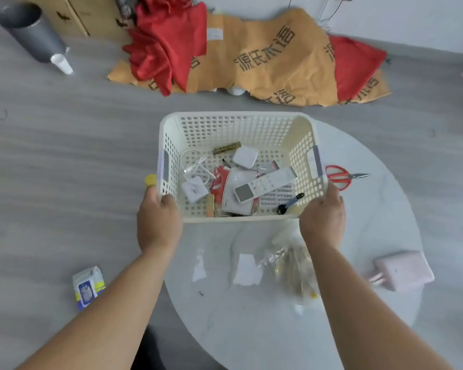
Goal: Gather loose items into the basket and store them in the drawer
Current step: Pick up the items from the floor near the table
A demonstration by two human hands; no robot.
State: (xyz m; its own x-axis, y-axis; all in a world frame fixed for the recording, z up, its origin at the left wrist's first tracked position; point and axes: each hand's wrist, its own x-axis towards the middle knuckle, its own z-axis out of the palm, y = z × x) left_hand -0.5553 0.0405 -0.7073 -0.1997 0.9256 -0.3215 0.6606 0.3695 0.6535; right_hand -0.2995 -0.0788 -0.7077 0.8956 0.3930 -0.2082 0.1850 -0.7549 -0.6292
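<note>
Two hands are clamped on the near corners of the cream perforated basket (238, 129): the left hand (158, 222) is curled over the near-left corner, the right hand (322, 217) over the near-right. The basket is seen at the far edge of the round white table (372, 329). Inside the basket are seen a white remote control (265, 182), a white charger (246, 158), a coiled white cable (195, 166) and a red-and-white packet (221, 180). Red-handled scissors (342, 176) are seen just right of the basket, a clear plastic bag (286, 263) just nearer than it, a pink power bank (404, 271) well to its near right
</note>
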